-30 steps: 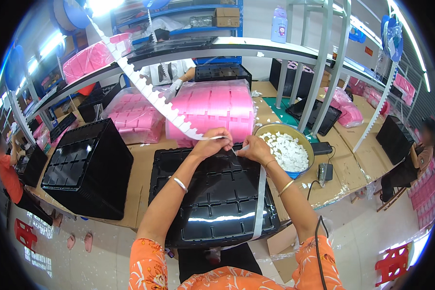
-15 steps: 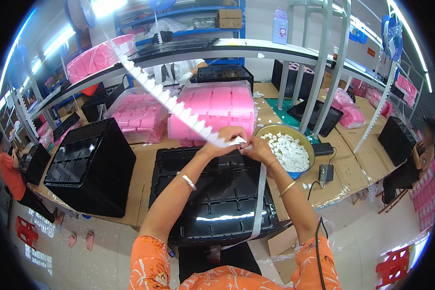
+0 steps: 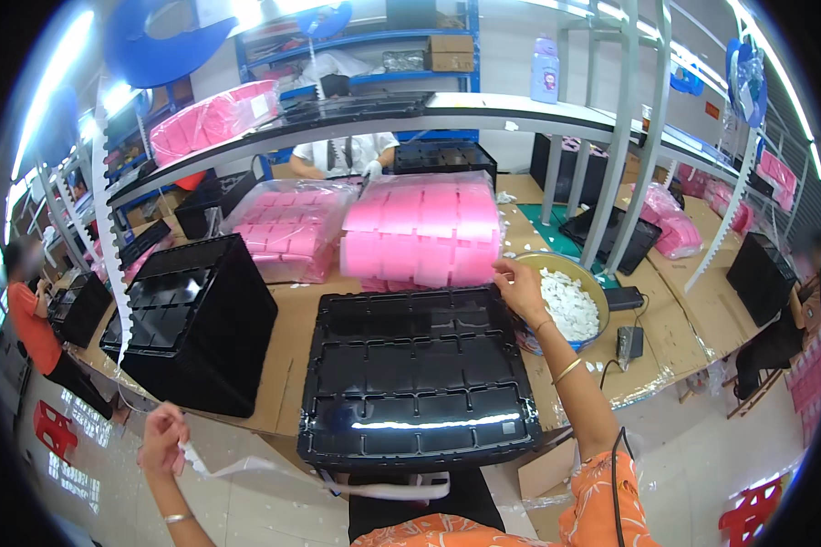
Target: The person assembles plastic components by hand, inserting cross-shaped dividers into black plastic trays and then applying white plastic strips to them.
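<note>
A stack of black plastic trays [image 3: 420,365] lies in front of me, its top tray ribbed and glossy. My left hand [image 3: 164,439] is out past its near left side, fingers pinched on a white strip [image 3: 274,467]. That strip droops in a loop past the stack's near edge. At the stack's far right corner is my right hand [image 3: 520,290], with bent fingers drawn together; whatever they may hold is too small to make out. Beside it stands a round basin [image 3: 602,296] full of white scraps [image 3: 567,305].
Pink padded sheets [image 3: 420,228] lie behind the trays. Another black tray stack [image 3: 192,328] stands to the left. A toothed white strip [image 3: 105,219] hangs from a blue reel [image 3: 166,41]. A shelf [image 3: 483,105] spans the bench. Co-workers [image 3: 41,310] are at the left, right and across.
My hands have separated, the left swinging down left with the white strip, which has left the tray's right side. The toothed strip now hangs free at the left. The view has shifted.
</note>
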